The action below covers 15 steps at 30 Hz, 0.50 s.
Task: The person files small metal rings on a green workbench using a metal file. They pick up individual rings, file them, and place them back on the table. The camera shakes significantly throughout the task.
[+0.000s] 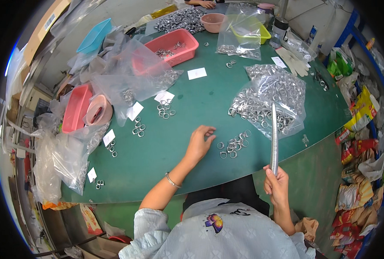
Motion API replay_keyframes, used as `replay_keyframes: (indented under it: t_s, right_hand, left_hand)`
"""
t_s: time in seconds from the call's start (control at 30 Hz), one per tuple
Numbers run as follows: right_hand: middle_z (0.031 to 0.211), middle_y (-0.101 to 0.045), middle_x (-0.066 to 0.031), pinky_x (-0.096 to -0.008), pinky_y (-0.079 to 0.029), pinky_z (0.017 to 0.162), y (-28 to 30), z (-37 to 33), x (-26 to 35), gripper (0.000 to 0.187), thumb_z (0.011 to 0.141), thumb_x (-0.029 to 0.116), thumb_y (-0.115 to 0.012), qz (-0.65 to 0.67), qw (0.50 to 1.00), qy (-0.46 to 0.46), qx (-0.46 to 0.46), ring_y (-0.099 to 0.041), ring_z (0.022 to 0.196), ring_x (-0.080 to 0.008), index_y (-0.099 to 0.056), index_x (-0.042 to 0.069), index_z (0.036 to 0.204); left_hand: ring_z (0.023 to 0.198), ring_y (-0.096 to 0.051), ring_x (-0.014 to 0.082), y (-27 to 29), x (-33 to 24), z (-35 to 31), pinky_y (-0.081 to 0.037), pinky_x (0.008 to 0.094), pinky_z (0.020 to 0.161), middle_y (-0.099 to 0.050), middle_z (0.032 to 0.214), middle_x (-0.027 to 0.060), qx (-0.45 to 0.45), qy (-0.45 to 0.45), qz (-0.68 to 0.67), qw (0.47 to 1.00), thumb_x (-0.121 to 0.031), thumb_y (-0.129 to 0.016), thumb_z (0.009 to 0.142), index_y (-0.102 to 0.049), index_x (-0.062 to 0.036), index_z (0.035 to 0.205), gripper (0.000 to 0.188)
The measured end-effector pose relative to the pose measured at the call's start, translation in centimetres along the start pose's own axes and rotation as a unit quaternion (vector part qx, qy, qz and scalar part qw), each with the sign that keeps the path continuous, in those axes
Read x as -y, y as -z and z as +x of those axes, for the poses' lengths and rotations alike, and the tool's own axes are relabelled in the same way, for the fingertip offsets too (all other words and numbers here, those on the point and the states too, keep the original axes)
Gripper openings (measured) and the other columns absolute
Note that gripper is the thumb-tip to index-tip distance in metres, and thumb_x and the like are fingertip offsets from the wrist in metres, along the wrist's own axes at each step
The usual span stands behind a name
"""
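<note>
In my right hand (pixel 276 183), the fingers are closed round the lower end of a long metal ring sizing stick (pixel 274 134), which points away from me across the table edge. My left hand (pixel 201 141) is over the green table, fingers loosely bent and apart, with nothing seen in it. Just right of it lies a small loose group of silver rings (pixel 232 146). Beyond the stick, a large clear plastic bag (pixel 282 86) full of rings lies with many spilling from its left side.
Smaller ring groups (pixel 166 109) lie beside white paper slips (pixel 135 111) on the left. Pink trays (pixel 185 45), clear bags (pixel 114 86) and a pink bowl (pixel 99 110) stand behind them. At the far edge, another person's hand (pixel 208 4) is near a big ring heap (pixel 181 20).
</note>
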State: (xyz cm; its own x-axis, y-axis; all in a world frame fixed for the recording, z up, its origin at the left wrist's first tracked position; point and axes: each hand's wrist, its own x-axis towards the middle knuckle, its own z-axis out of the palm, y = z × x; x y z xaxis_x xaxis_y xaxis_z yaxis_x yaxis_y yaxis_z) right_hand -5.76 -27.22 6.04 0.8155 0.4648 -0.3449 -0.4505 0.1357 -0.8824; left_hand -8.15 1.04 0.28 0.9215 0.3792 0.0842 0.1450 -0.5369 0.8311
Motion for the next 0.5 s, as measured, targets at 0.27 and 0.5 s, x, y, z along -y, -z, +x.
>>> replay_keyframes:
  t_s: [0.27,0.5]
  right_hand:
    - [0.051,-0.039,0.0050,-0.0194,-0.023,0.034,1.1,-0.3,-0.8,0.013,0.090,0.009,-0.056,-0.044,0.999,-0.003,-0.015,-0.030,0.036,-0.0019,-0.056,-0.002,0.096]
    - [0.057,-0.043,0.0074,-0.0182,-0.023,0.040,1.0,-0.8,-0.5,0.016,0.084,0.009,-0.064,-0.148,0.989,-0.013,0.013,-0.034,0.044,0.0000,-0.061,-0.001,0.097]
  left_hand:
    - [0.081,-0.056,0.0302,-1.7,-1.5,-2.2,-0.045,0.0377,0.073,-0.057,0.088,0.0128,0.010,-0.089,0.116,0.989,-0.003,-0.071,0.068,-0.063,-0.0015,0.094,0.028]
    - [0.087,-0.062,0.0166,0.4,-3.0,-2.1,-0.049,0.0243,0.075,-0.062,0.100,0.0104,0.029,0.087,-0.346,0.934,0.003,-0.063,0.080,-0.057,0.0026,0.112,0.033]
